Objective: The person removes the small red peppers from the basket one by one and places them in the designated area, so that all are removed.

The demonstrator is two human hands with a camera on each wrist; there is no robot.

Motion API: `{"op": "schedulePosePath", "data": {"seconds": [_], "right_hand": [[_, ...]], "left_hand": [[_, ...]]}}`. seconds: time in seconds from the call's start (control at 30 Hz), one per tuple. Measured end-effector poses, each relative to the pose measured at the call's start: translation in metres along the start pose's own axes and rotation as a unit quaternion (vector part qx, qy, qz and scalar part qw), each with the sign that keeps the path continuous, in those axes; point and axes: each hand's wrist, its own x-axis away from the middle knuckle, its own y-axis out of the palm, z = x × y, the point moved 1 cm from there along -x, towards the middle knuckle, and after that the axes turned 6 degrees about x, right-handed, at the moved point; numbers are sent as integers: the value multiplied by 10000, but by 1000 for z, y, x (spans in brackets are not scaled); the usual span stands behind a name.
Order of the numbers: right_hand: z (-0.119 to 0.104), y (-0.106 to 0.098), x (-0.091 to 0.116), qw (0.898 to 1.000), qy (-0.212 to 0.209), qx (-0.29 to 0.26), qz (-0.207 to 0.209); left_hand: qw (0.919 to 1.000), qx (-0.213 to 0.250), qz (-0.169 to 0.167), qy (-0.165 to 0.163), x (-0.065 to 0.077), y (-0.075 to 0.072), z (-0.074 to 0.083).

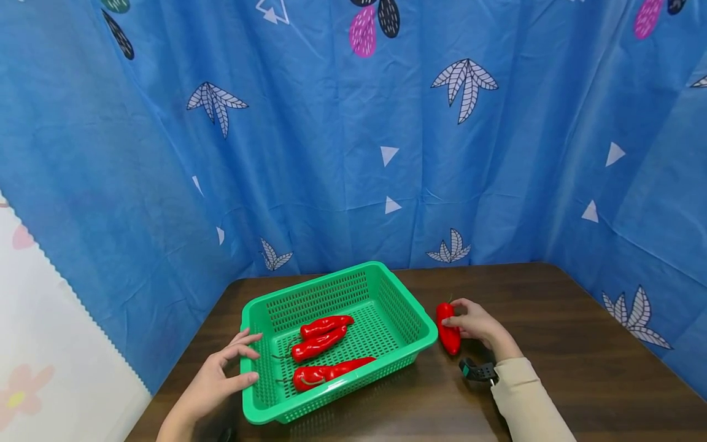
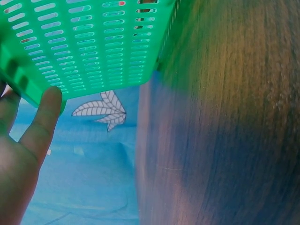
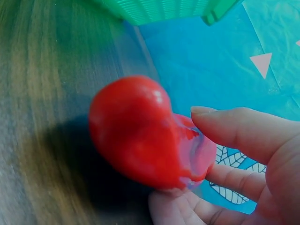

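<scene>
A glossy red pepper (image 1: 448,331) lies on the table to the right of the green basket (image 1: 353,273). My right hand (image 1: 479,325) holds it, thumb on one side and fingers on the other; in the right wrist view the pepper's (image 3: 136,131) rounded side faces the camera. At the basket's left rim is my left hand (image 1: 218,374), its fingers loosely extended over the edge. The left wrist view has a fingertip (image 2: 52,96) right at the rim. Several red peppers lie inside the basket, among them a long one (image 1: 316,347) with its stem pointing left.
A dark wooden table (image 1: 552,344) stretches under everything. Behind it hangs a blue patterned curtain (image 1: 342,153), which also runs along the right side. A black strap (image 1: 478,371) sits at the right wrist, and a pale floral cloth (image 1: 50,344) hangs at the left.
</scene>
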Motion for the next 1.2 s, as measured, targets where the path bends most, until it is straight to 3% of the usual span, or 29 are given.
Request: {"op": "schedulePosePath", "data": {"seconds": [0.73,1.2], "right_hand": [[-1,-5,1,9984,76,543,162],[-4,-13,6,9979,88,600,207]], "left_hand": [[10000,24,7,51,0,0,1],[9999,61,-12,88,0,1,0]]}}
